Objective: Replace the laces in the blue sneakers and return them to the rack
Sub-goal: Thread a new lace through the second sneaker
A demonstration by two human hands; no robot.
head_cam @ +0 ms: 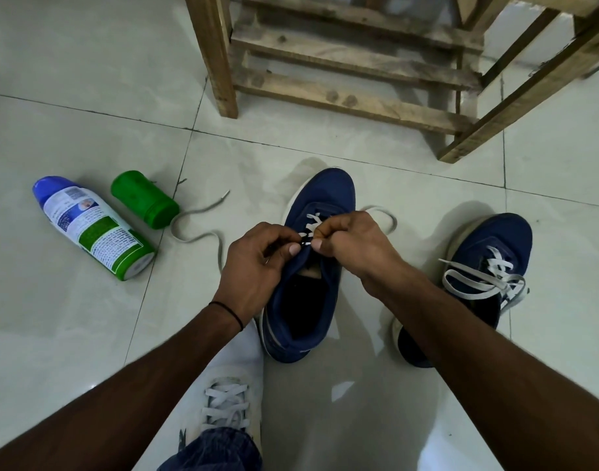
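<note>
A blue sneaker (320, 198) stands on the tiled floor in the middle, toe pointing away, with white lace crossed through its lower eyelets. My left hand (254, 263) grips the left edge of its opening. My right hand (350, 244) pinches the white lace (313, 220) at the eyelets. One loose lace end (196, 226) trails left across the floor; another loops out to the right (390, 217). The second blue sneaker (488, 246) sits at the right, fully laced in white. The wooden rack (342, 59) stands behind.
A spray can with a blue cap (91, 229) and a green container (143, 198) lie on the floor at the left. My own white shoe (223, 396) and a jeans hem are at the bottom centre, next to the middle sneaker's heel.
</note>
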